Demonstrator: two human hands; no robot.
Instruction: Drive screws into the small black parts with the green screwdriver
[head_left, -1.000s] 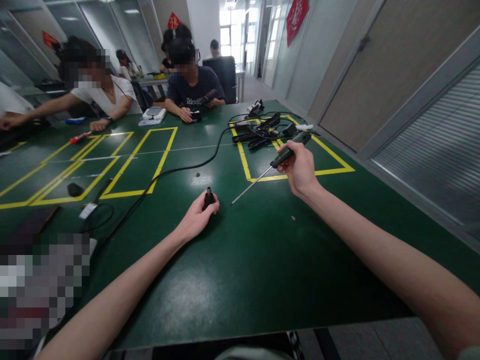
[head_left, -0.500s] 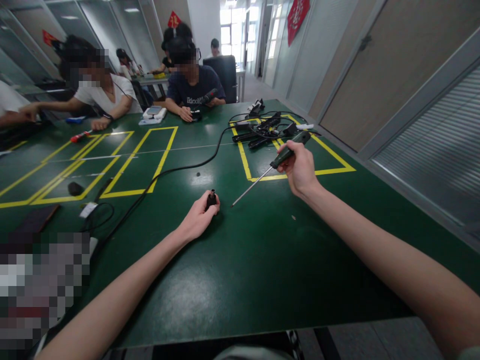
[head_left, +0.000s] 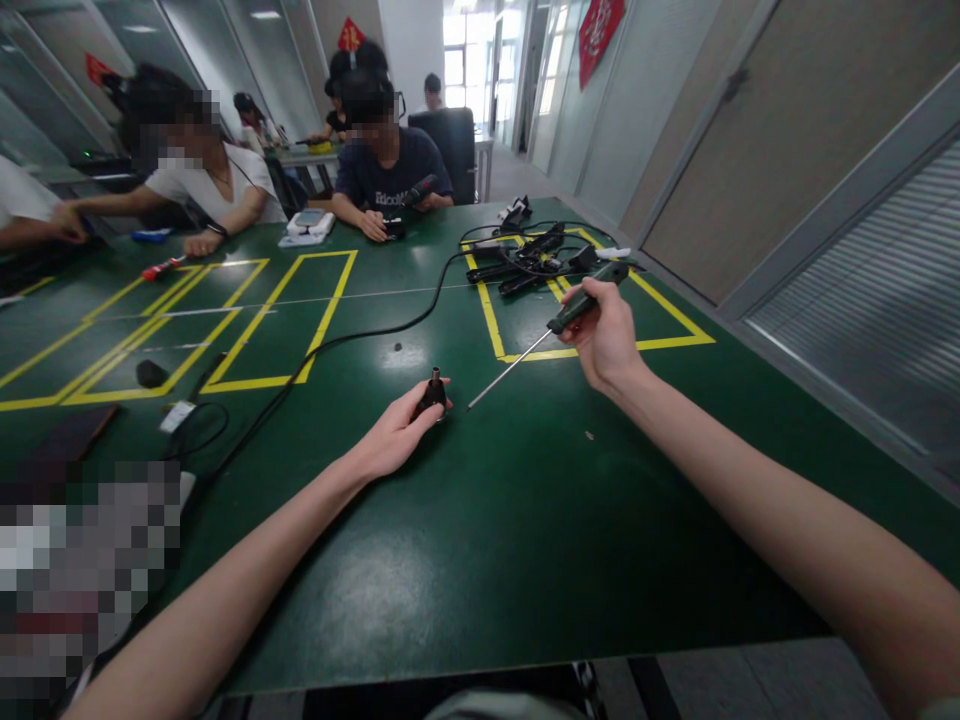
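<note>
My left hand (head_left: 396, 435) pinches a small black cone-shaped part (head_left: 433, 393) that stands upright on the green table (head_left: 480, 540), fingers closed round its base. My right hand (head_left: 602, 335) is wrapped round the dark green handle of a long screwdriver (head_left: 559, 323). Its thin metal shaft slopes down to the left, and the tip hovers just right of the black part, a short gap away.
A pile of black tools and cables (head_left: 525, 262) lies in a yellow-taped box behind my right hand. A black cable (head_left: 337, 345) crosses the table to the left. Other people sit at the far side. A small screw (head_left: 587, 435) lies near my right forearm.
My left hand has slid the black part a little to the right, towards the screwdriver tip. My right hand and the screwdriver stayed almost still.
</note>
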